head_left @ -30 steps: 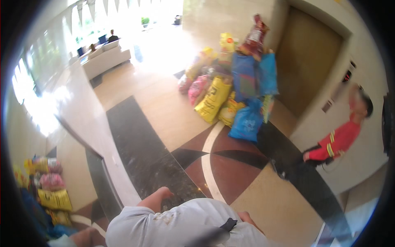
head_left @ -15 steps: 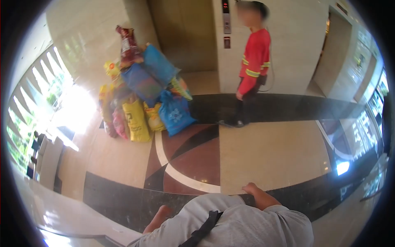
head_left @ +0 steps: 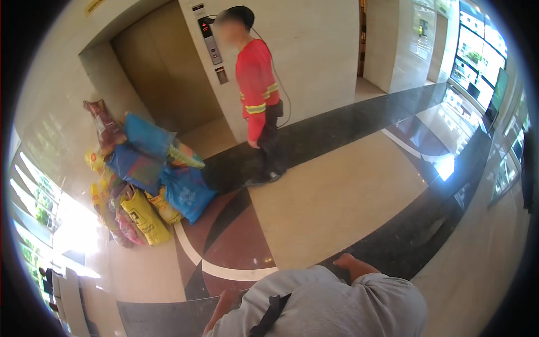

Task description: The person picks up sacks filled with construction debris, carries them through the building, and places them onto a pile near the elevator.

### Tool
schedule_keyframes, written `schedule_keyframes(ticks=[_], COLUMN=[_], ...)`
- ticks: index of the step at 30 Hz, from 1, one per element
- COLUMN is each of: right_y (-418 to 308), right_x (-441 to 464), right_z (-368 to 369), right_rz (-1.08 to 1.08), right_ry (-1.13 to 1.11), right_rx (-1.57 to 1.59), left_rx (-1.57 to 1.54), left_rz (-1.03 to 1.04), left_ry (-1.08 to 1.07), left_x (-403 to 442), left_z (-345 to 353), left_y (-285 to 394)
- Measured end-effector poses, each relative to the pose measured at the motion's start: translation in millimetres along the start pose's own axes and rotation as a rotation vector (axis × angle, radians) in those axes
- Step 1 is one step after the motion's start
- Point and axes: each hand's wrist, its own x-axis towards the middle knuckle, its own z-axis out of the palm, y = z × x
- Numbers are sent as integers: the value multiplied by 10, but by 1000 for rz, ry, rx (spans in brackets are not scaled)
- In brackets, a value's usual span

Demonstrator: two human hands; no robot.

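Note:
At the bottom of the head view, my left hand [head_left: 229,297] hangs beside my grey shirt, its fingers not clearly visible. On the other side, my right hand [head_left: 343,260] extends past the shirt over the dark floor strip; its fingers are too small to read. Neither hand touches any of the bags. Piled on the floor at the left are a yellow bag [head_left: 147,218], a light blue bag [head_left: 187,194], a dark blue bag [head_left: 135,168] and a brown-red bag [head_left: 105,126] on top.
A person in a red top [head_left: 255,78] stands by the wall, between the pile and the hallway. Behind the bags is a closed elevator door [head_left: 168,67]. A lit elevator panel [head_left: 209,40] is on the wall. Tall windows [head_left: 477,53] show at the right.
My view has swung to the right, so the bag pile and the person now appear further left. My right arm came into view; both hands stay low beside my body.

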Motion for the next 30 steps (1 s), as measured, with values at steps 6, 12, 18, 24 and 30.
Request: schedule_keyframes(ticks=[6, 12, 18, 24, 30], right_y=[157, -186, -248, -328, -397], right_x=[185, 8, 580, 847, 707], right_z=[-248, -725, -387, -310, -424], right_rz=[-62, -47, -28, -41, -64], right_ry=[-29, -133, -40, -61, -117], right_rx=[-39, 100, 28, 26, -5], left_rx=[-15, -49, -96, -120, 17], left_rz=[20, -23, -83, -123, 2], left_ry=[4, 13, 44, 83, 150], left_x=[208, 37, -493, -899, -1082], left_z=[-122, 25, 330, 598, 735], left_y=[405, 499, 527, 596, 402])
